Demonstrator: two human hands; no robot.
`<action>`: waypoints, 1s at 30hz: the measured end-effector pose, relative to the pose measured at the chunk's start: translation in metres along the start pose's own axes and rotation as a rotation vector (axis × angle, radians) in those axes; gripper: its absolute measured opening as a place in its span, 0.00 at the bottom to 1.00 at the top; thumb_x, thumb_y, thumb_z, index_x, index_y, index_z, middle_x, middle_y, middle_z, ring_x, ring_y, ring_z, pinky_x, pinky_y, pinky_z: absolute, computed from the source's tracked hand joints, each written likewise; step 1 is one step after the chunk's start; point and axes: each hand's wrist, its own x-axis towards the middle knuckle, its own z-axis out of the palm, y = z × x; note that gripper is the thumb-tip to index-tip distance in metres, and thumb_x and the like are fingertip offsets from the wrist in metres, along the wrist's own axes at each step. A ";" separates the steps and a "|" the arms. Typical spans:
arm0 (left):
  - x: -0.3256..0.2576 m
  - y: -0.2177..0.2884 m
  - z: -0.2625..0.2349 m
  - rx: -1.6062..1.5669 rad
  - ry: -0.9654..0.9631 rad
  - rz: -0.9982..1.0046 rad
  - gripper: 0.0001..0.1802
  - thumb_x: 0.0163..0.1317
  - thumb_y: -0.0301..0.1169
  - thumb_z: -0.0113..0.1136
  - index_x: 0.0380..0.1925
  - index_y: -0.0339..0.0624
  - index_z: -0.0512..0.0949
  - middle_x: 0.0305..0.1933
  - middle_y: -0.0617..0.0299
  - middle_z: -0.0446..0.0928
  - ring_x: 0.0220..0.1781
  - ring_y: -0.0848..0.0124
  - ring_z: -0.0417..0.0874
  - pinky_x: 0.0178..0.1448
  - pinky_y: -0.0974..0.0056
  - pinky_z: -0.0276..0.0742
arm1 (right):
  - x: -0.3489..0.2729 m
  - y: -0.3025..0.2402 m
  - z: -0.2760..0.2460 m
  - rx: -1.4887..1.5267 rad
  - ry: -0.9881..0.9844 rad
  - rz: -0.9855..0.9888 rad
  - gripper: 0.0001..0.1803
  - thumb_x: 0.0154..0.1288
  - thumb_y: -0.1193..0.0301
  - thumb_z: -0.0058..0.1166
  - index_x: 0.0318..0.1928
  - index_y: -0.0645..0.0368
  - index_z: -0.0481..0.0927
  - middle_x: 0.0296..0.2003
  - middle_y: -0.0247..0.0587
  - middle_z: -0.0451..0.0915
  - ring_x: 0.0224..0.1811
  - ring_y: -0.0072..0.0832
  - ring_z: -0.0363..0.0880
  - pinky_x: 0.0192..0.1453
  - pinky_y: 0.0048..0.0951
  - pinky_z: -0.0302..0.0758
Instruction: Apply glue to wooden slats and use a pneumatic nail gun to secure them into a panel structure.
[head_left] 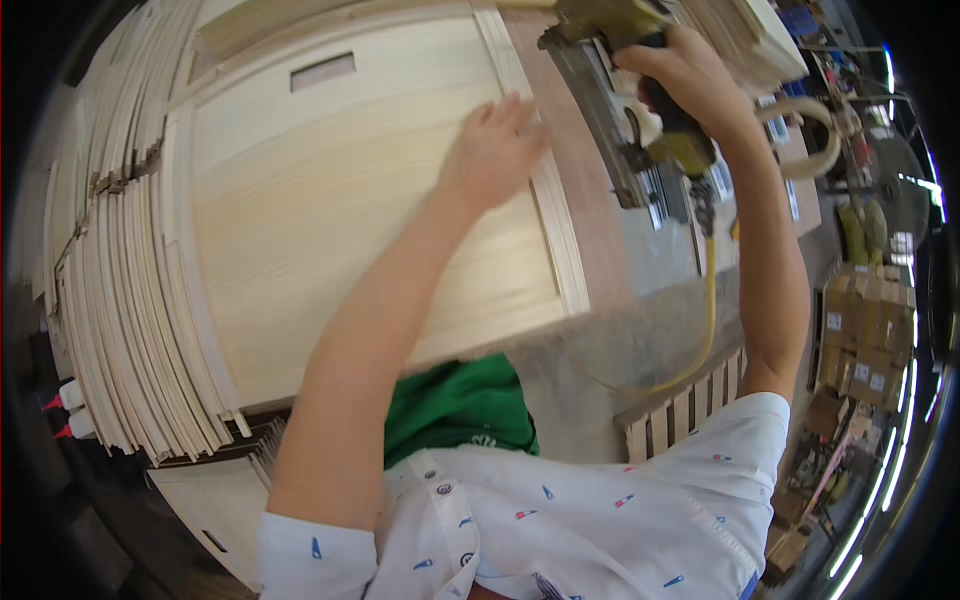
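My right hand [692,82] is wrapped around the grip of a pneumatic nail gun [598,110], yellow and black with a long magazine. It is raised beyond the right edge of a pale wooden panel [340,225]. A yellow air hose [712,285] runs down from its handle. My left hand [497,150], slightly blurred, is at the panel's right side, fingers stretched out next to the wooden edge strip [548,205]. Nothing shows in its fingers. Near the panel's far end is a rectangular slot [323,72].
Thin wooden strips [140,310] are stacked densely along the left. More boards [745,40] lie at the far right. A slatted pallet [685,405] rests on the floor, with cardboard boxes [865,335] farther right. Green cloth [460,405] hangs between me and the panel.
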 end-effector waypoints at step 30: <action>-0.091 0.144 -0.065 -0.263 -0.101 -0.041 0.16 0.48 0.26 0.70 0.38 0.37 0.78 0.35 0.55 0.74 0.41 0.56 0.74 0.45 0.56 0.73 | -0.278 0.024 0.019 0.220 0.011 0.348 0.18 0.54 0.64 0.61 0.30 0.70 0.75 0.17 0.37 0.76 0.17 0.20 0.75 0.23 0.24 0.71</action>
